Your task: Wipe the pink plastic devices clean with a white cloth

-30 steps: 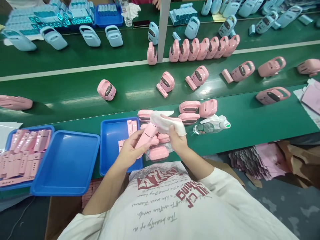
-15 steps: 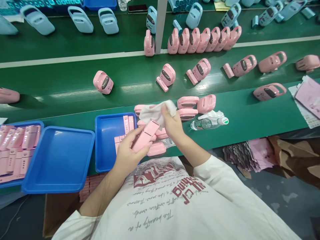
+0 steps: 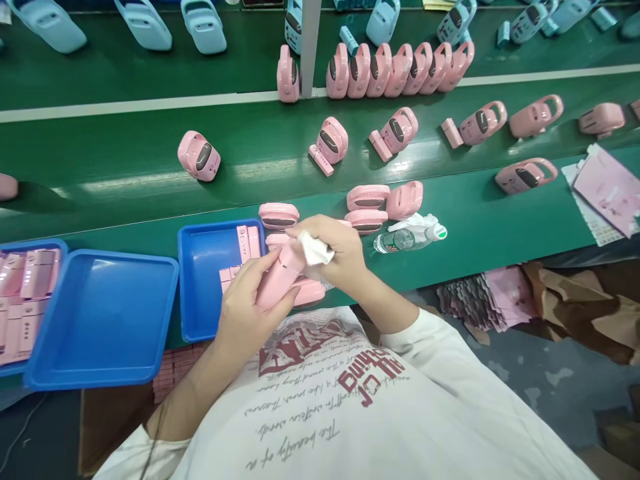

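My left hand is closed round a pink plastic device with a rounded body, tilted up to the right. A white cloth is bunched in my right hand, which presses it against the upper end of the device. That end is partly hidden by my right fingers and the cloth. Beneath and around my hands lie more pink rounded pieces, partly covered. Left of my left hand sits a blue tray with several small pink stick-shaped parts.
A second blue tray overlaps a tray of pink parts at far left. A clear bottle lies right of my hands. Pink handled devices stand along the green belt; blue ones are beyond.
My right hand has brought the cloth down from beyond the device onto its upper end, covering it. My left hand still holds the device. The whole view has shifted slightly.
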The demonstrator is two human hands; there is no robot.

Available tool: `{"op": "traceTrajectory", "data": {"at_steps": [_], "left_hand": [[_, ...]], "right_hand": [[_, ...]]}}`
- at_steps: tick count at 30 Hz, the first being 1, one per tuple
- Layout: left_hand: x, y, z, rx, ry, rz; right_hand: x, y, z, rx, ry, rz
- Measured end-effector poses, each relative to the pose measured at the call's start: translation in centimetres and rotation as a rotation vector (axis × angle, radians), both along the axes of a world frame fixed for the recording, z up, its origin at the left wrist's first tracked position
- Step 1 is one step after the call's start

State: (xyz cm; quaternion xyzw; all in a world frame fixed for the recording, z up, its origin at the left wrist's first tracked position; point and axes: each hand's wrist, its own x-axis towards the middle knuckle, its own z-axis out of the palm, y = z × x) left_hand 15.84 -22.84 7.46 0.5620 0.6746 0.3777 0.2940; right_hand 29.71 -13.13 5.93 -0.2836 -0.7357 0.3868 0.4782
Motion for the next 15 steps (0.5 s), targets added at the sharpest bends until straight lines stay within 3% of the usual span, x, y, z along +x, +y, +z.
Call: {"op": "traceTrajectory", "data": {"at_steps": [3, 7, 9, 12, 15], "left_hand": [[0.2, 0.2, -0.6, -0.086, -0.229, 0.024], [-0.2, 1.1, -1.3, -0.217, -0.819, 0.095], [-0.4, 1.8, -1.4, -0.283, -1.028, 0.160], [-0.4, 2.8, -1.7, -0.376, -1.191, 0.274], [0.0, 3.4, -2.8, -0.397, -1.096, 0.321]], "right_hand": [[-0.6, 0.9, -1.2, -0.256, 0.084, -0.062], [-0.7, 3.5, -3.7, -0.809, 0.393, -0.151], [-0.7, 4.2, -4.5, -0.984, 0.542, -0.187], [-1.5, 3.1, -4.6, -1.008, 0.661, -0.228], [-3.0, -0.1, -4.4, -0.716, 0.579, -0.148]]}}
